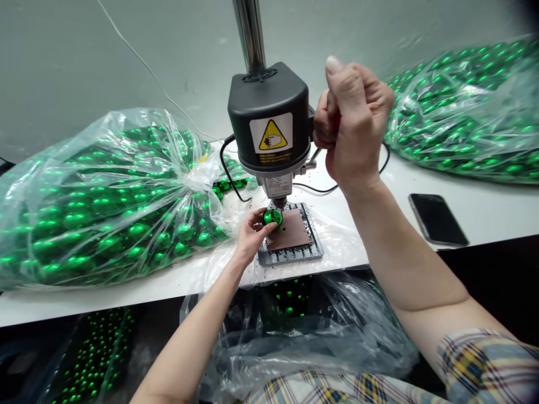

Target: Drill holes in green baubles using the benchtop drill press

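Clock centred on the base plate (290,255), twelve lying away from the worker.

Glossy green ball (273,217) at ten o'clock, over the far-left part of the pinkish board (297,238), just beside the drill chuck (279,202). Round, every axis alike; dark patches on its upper face may be reflections, so I cannot tell which way any opening points. Cannot tell whether it touches the board.

Left hand (252,231): partly closed, ball pinched between thumb and fingers, forearm coming in from seven.
Right hand (356,115): raised at one o'clock beside the drill press head (269,118), a tight fist around the feed lever (315,155), most of it hidden by the fingers; thumb up.

Dark crumbs scattered on the plate. Tied plastic bag (109,196) of green balls at nine; second bag (463,118) at two. Smartphone (438,219) at three, screen dark. Slack plastic sheeting (337,342) at six, below the table edge.
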Motion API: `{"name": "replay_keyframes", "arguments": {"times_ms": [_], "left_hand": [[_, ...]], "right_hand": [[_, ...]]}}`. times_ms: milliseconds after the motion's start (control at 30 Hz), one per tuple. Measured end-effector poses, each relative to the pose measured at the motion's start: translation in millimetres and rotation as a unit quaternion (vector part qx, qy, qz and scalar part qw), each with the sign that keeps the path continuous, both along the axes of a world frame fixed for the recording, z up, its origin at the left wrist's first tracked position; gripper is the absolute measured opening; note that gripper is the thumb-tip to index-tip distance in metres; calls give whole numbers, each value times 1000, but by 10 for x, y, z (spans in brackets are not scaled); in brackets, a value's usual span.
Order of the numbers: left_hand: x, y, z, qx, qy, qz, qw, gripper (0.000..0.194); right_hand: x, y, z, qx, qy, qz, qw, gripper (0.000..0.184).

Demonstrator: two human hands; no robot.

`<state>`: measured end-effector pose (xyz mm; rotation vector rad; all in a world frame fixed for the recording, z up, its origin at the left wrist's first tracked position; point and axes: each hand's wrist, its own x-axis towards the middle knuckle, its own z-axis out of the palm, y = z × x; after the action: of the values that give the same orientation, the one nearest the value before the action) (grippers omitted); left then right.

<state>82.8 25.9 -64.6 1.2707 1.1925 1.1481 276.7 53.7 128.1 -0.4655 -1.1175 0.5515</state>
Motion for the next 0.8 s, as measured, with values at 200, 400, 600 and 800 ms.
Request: {"name": "replay_keyframes", "arguments": {"times_ms": [200, 400, 600, 800], "left_hand": [[86, -30, -40, 40, 62, 4, 997, 57], [160, -66, -93, 88, 81, 7, 993, 59], [136, -86, -113, 37, 10, -16, 999, 64], [117, -61, -118, 28, -14, -19, 999, 65]], "right_hand": [[-19, -24, 11, -15, -7, -26, 1000, 68], [-18, -28, 12, 1, 12, -1, 1000, 65], [-30, -21, 5, 11, 22, -2, 1000, 63], [-35, -18, 6, 14, 6, -16, 1000, 67]]}}
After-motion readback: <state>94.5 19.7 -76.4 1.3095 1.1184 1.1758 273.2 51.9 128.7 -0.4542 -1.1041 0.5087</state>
